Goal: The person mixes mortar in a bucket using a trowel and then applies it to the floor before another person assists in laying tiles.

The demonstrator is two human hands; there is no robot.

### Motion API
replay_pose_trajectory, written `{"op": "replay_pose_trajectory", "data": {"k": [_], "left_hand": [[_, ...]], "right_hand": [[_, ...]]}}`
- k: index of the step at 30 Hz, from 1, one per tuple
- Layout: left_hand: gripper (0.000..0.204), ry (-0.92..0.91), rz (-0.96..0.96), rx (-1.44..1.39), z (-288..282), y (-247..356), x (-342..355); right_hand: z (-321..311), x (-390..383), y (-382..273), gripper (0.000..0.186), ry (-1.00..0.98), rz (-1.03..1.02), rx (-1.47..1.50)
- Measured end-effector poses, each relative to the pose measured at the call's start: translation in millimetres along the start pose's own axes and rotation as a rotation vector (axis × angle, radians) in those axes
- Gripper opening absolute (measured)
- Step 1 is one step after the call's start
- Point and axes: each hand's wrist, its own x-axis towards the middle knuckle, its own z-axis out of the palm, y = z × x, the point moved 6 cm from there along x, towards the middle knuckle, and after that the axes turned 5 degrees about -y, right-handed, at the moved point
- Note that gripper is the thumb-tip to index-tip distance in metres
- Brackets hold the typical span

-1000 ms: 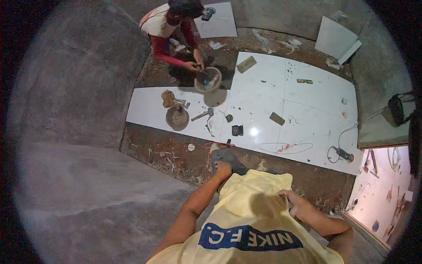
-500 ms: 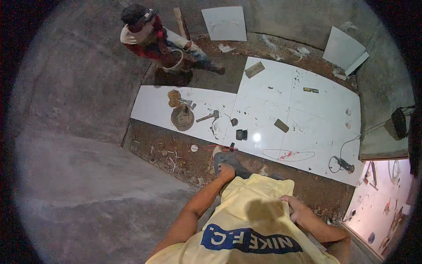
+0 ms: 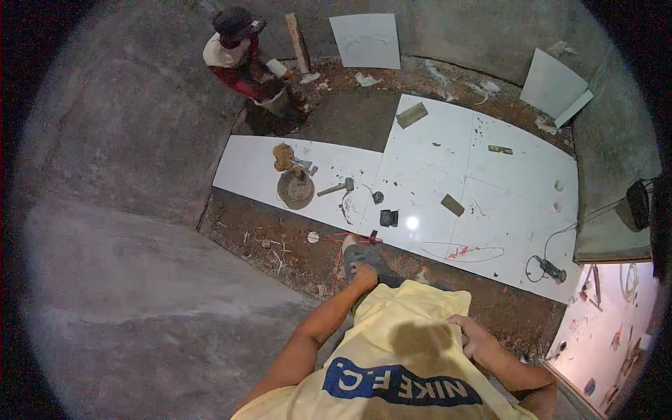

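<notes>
The left hand (image 3: 364,274) is lowered at the near edge of the white tiled floor (image 3: 490,189), just beside a dark shoe (image 3: 367,257); whether its fingers are closed cannot be told. The right hand (image 3: 472,338) is clamped on the yellow shirt (image 3: 413,336), whose hem is best held clear. A mortar-caked pan (image 3: 295,189) lies well beyond.

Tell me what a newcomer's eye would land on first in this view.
First, the large glossy white floor tiles laid across the bare dirt, strewn with small tools such as a hammer and a round mortar pan. Next, the yellow shirt at the bottom, with the left hand reaching down toward the dirt and the right hand resting on the shirt. At the top left, a co-worker in a red-and-white top crouches by the wall.
</notes>
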Motion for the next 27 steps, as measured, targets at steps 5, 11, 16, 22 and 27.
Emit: {"op": "replay_pose_trajectory", "data": {"k": [5, 11, 16, 22, 27], "left_hand": [[0.051, 0.236, -0.166, 0.003, 55.5, -32.1, 15.0], [0.045, -0.131, -0.025, -0.064, 4.5, -3.8, 3.4], [0.044, -0.023, -0.081, -0.099, 18.6, -14.5, 2.9], [0.038, 0.132, -0.217, -0.044, 30.4, -22.9, 5.4], [0.042, -0.022, -0.013, -0.059, -2.9, -10.6, -12.1]], "right_hand": [[24.4, -3.4, -9.5, 0.021, -0.064, -0.039, -0.132], [49.1, -40.3, -13.7, 0.023, 0.011, 0.129, 0.159], [52.3, -39.5, -12.5, 0.023, 0.001, 0.155, 0.089], [50.4, -35.4, -14.4, 0.029, -0.111, 0.093, 0.032], [35.0, -16.8, -9.2, 0.024, -0.123, 0.086, 0.100]]}}
